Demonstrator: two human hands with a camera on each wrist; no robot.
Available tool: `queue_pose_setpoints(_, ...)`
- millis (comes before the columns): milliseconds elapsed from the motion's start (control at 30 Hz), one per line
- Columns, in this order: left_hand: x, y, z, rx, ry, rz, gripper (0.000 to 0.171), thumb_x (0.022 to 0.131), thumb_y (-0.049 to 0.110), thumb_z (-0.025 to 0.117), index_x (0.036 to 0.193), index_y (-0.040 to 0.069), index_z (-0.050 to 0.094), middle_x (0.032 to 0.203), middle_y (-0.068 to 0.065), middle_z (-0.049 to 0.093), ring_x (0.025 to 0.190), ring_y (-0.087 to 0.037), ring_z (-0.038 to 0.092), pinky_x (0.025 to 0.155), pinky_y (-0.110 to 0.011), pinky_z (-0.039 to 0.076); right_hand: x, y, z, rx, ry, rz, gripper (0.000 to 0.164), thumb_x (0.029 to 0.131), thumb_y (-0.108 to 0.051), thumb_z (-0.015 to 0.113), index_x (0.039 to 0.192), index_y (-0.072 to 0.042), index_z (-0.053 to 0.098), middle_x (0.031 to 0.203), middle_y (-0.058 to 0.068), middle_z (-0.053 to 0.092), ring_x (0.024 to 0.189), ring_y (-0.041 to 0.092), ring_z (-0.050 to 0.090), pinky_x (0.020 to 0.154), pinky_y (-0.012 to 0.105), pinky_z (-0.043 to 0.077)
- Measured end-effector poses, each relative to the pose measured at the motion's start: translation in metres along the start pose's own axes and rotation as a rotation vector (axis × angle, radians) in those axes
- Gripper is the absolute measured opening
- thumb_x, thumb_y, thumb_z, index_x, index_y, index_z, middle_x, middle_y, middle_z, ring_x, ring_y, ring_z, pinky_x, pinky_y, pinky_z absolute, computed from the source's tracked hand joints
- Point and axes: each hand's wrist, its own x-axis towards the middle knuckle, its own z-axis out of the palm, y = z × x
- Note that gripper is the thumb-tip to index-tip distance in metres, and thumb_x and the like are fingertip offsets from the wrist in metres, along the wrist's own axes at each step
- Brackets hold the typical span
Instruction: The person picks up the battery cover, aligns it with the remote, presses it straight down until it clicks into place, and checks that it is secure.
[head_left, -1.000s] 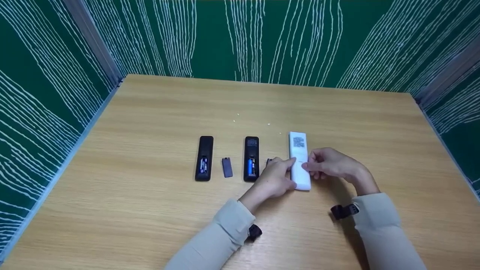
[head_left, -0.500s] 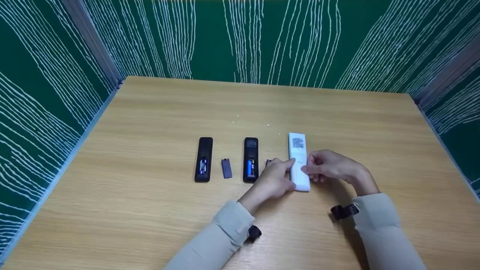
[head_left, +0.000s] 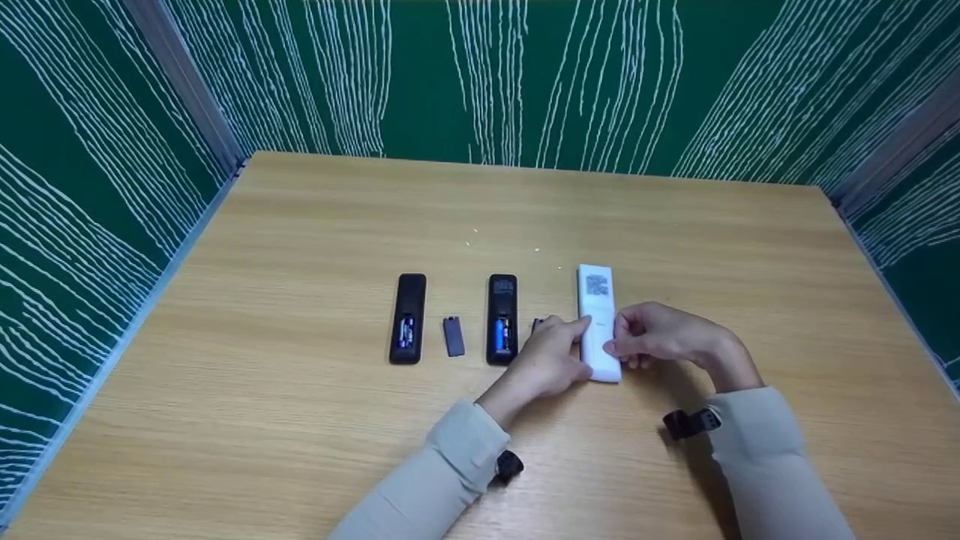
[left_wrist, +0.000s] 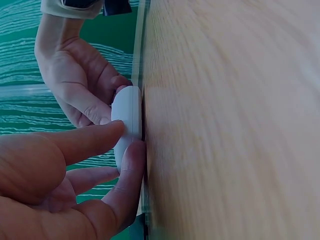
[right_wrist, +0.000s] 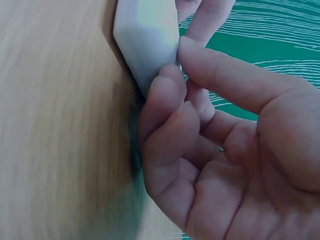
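Head view: both hands are working on a white plastic bar-shaped remote [head_left: 602,330], which is lying back-up on the light wood-grain table [head_left: 300,450]. Left hand [head_left: 544,358] is gripping its nine-o'clock edge, thumb near the six-o'clock end; right hand [head_left: 664,331] is pinching its three-o'clock edge, thumb on the back. Left is probably bracing so right can press; can't tell how hard. Toward nine o'clock, a slim black plastic remote [head_left: 502,300] and a matching black remote [head_left: 411,296] are lying parallel, cylindrical batteries [head_left: 406,331] showing. A small dark rectangular plastic cover [head_left: 454,337] is lying between them; another dark piece [head_left: 537,324] is mostly hiding behind left hand. Layout is likely pairing cover with remote.

Left wrist view: left thumb and fingers are holding the white remote's side; right hand is reaching in from twelve o'clock, thumb on the back.

Right wrist view: right thumb tip is touching the back near the edge, curled fingers are backing the side. Exact contact is hiding.

White remote's looks: smooth, rounded sides, lengthwise seam, grey patterned label toward twelve o'clock, faint mark mid-back. No batteries are showing in it.
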Motion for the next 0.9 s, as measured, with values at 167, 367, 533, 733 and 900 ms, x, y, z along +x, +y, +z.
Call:
queue_pose_setpoints(167, -0.0006, 0.0004, -0.0002, 0.01, -0.002, 0.001, 0.08, 0.087, 0.003, 0.083, 0.159, 0.01, 0.048, 0.13, -0.009, 0.059, 0.105, -0.012, 0.051, 0.101, -0.022, 0.047, -0.0004, -0.0008, -0.0003, -0.012, -0.001, -0.004, 0.022, 0.099, -0.019, 0.075, 0.091, -0.007, 0.06, 0.081, 0.004, 0.064, 0.074, 0.017, 0.058, 0.064, 0.026, 0.05)
queue_pose_setpoints(367, 0.0, -0.0008, -0.001, 0.047, -0.004, 0.036, 0.079, 0.087, 0.003, 0.083, 0.158, 0.007, 0.049, 0.134, -0.012, 0.06, 0.109, -0.014, 0.051, 0.104, -0.022, 0.045, -0.0007, -0.0001, 0.0001, -0.02, 0.027, -0.019, 0.022, 0.098, -0.019, 0.077, 0.089, -0.006, 0.061, 0.081, 0.003, 0.062, 0.075, 0.018, 0.058, 0.064, 0.026, 0.05)
queue_pose_setpoints(533, -0.0001, -0.0009, -0.0013, 0.061, -0.005, 0.036, 0.079, 0.088, 0.004, 0.083, 0.159, 0.008, 0.049, 0.136, -0.013, 0.06, 0.111, -0.014, 0.051, 0.105, -0.023, 0.045, 0.0002, 0.0011, 0.0003, -0.022, 0.039, -0.025, 0.022, 0.098, -0.018, 0.077, 0.089, -0.007, 0.061, 0.082, 0.003, 0.062, 0.076, 0.018, 0.058, 0.064, 0.026, 0.051)
queue_pose_setpoints(733, -0.0011, 0.0003, -0.0006, 0.054, -0.001, 0.032, 0.079, 0.088, 0.004, 0.083, 0.158, 0.008, 0.049, 0.133, -0.012, 0.06, 0.107, -0.013, 0.052, 0.102, -0.022, 0.046, 0.0003, 0.002, -0.0005, -0.025, 0.044, -0.03, 0.022, 0.098, -0.018, 0.077, 0.09, -0.006, 0.061, 0.081, 0.002, 0.061, 0.077, 0.019, 0.059, 0.066, 0.027, 0.053)
queue_pose_setpoints(900, -0.0015, 0.0008, -0.0006, 0.043, -0.002, 0.022, 0.079, 0.087, 0.003, 0.083, 0.158, 0.008, 0.049, 0.132, -0.011, 0.059, 0.105, -0.013, 0.051, 0.101, -0.023, 0.047, -0.0002, 0.002, -0.0012, -0.023, 0.044, -0.036, 0.023, 0.098, -0.02, 0.077, 0.09, -0.005, 0.061, 0.081, 0.002, 0.061, 0.076, 0.019, 0.058, 0.066, 0.027, 0.051)
